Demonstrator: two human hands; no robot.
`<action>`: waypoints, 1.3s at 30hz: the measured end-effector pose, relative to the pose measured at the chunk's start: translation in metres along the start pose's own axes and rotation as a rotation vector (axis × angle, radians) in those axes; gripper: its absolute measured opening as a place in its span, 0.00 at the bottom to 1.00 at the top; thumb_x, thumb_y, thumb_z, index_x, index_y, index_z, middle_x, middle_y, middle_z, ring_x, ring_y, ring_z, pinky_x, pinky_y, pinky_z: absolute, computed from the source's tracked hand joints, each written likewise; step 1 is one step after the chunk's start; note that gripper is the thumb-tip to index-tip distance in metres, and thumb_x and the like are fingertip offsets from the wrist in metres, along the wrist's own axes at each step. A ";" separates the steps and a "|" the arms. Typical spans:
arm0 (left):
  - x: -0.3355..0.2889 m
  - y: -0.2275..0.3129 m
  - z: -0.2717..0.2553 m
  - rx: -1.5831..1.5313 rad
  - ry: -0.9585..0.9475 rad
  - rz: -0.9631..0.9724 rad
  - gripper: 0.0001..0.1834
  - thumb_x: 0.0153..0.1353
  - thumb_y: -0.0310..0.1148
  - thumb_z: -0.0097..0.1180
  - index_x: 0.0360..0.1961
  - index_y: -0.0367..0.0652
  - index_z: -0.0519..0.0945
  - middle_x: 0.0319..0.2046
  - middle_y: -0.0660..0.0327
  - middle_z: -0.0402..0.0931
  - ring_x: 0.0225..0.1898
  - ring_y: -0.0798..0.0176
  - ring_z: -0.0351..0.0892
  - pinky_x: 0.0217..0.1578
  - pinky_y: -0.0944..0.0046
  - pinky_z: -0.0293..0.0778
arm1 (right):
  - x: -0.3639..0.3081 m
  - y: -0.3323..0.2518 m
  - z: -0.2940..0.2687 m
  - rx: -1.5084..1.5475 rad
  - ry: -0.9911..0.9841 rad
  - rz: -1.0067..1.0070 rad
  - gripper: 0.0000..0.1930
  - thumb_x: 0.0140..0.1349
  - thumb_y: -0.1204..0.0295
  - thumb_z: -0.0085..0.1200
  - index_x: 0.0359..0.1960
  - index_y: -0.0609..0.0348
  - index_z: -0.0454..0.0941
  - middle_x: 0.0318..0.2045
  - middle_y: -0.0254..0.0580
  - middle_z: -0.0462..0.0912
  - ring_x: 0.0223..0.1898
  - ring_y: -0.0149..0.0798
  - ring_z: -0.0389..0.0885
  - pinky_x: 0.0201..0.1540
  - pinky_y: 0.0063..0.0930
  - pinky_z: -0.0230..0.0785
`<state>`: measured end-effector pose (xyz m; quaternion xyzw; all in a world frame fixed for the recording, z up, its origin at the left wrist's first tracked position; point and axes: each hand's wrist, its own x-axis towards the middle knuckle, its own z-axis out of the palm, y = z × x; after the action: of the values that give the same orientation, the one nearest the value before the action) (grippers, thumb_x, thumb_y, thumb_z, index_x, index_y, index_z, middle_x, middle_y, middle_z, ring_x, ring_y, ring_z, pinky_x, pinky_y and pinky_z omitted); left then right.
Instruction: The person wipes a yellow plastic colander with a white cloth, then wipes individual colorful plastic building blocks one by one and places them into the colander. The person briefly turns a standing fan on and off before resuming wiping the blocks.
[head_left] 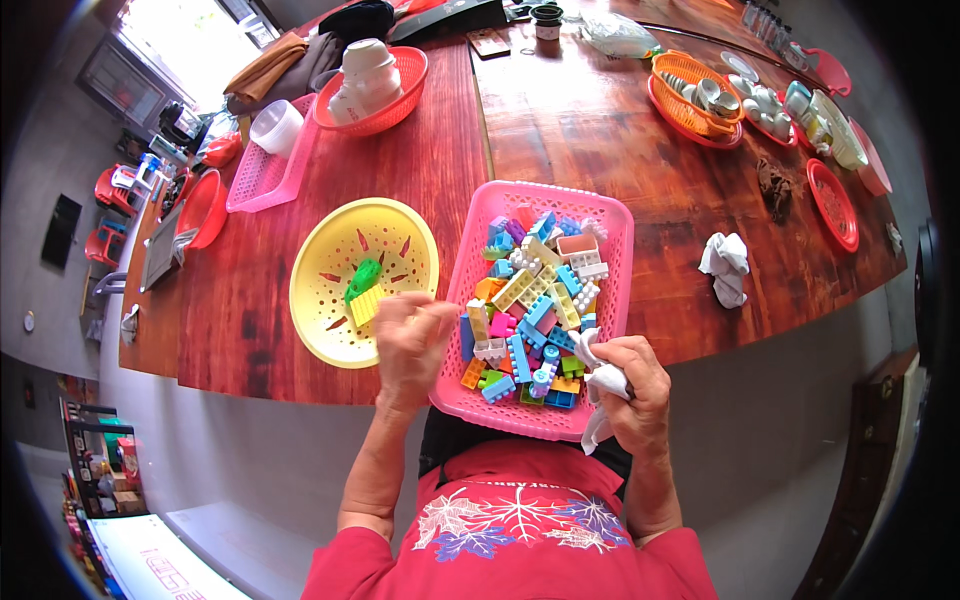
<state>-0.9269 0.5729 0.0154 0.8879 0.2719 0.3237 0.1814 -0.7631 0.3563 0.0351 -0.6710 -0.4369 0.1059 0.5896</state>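
My left hand (408, 345) is raised between a yellow colander (315, 250) and a pink basket (617, 250). Its fingers look bent but are smeared by motion, so whether they hold anything is unclear. A yellow toy brick (366, 305) and a green piece (364, 278) lie in the colander, close to that hand. The pink basket is full of building bricks (535, 315) in many colours, mostly blue, cream, white and orange. At the basket's right near corner, my right hand (642, 390) is closed around a crumpled white cloth (606, 384), which hangs over the rim.
Another crumpled white cloth (727, 268) rests on the wooden table (400, 160) to the right. A red basket (410, 75) with white containers and a long pink basket (250, 185) stand at back left. An orange basket (680, 68) of dishes and a red tray (832, 205) are at right.
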 end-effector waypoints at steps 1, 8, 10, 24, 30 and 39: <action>0.003 0.014 0.002 -0.002 -0.079 0.124 0.14 0.43 0.26 0.66 0.33 0.54 0.83 0.35 0.64 0.73 0.41 0.58 0.71 0.42 0.59 0.68 | 0.000 0.000 0.001 -0.001 0.000 -0.004 0.18 0.44 0.86 0.58 0.41 0.63 0.78 0.36 0.44 0.77 0.31 0.37 0.80 0.32 0.26 0.72; 0.006 0.038 0.024 0.071 -0.453 0.444 0.11 0.44 0.29 0.61 0.32 0.56 0.83 0.32 0.64 0.68 0.39 0.59 0.68 0.41 0.60 0.68 | 0.001 -0.002 0.000 0.011 0.016 0.010 0.17 0.44 0.87 0.57 0.40 0.63 0.78 0.35 0.44 0.77 0.32 0.38 0.80 0.33 0.27 0.72; 0.008 0.041 0.024 0.102 -0.474 0.460 0.08 0.46 0.29 0.59 0.31 0.52 0.81 0.32 0.61 0.67 0.39 0.57 0.68 0.42 0.58 0.68 | -0.001 -0.001 -0.001 0.014 0.038 0.027 0.17 0.45 0.87 0.56 0.39 0.63 0.77 0.35 0.43 0.77 0.33 0.38 0.80 0.34 0.27 0.72; 0.000 0.045 0.025 -1.385 -0.389 -0.633 0.13 0.64 0.29 0.54 0.48 0.35 0.74 0.43 0.57 0.79 0.40 0.67 0.80 0.37 0.68 0.78 | 0.014 -0.008 0.013 -0.045 0.144 -0.098 0.18 0.45 0.84 0.58 0.41 0.61 0.77 0.38 0.47 0.75 0.39 0.46 0.77 0.41 0.32 0.71; -0.022 0.066 0.032 -1.692 -0.278 -0.748 0.16 0.64 0.26 0.53 0.53 0.33 0.73 0.44 0.56 0.78 0.43 0.65 0.80 0.41 0.66 0.79 | 0.020 -0.011 0.049 -0.006 0.055 -0.258 0.18 0.43 0.83 0.59 0.39 0.60 0.76 0.36 0.46 0.74 0.38 0.46 0.77 0.39 0.32 0.71; -0.025 0.066 0.037 -1.857 -0.171 -0.791 0.15 0.65 0.27 0.50 0.53 0.34 0.73 0.45 0.57 0.78 0.45 0.65 0.79 0.43 0.66 0.78 | 0.038 -0.008 0.065 0.132 0.172 -0.115 0.15 0.50 0.85 0.54 0.41 0.61 0.77 0.37 0.44 0.74 0.37 0.39 0.76 0.38 0.27 0.70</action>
<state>-0.8940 0.5005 0.0089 0.2623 0.1733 0.2591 0.9133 -0.7869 0.4284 0.0379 -0.6114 -0.4144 0.0423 0.6728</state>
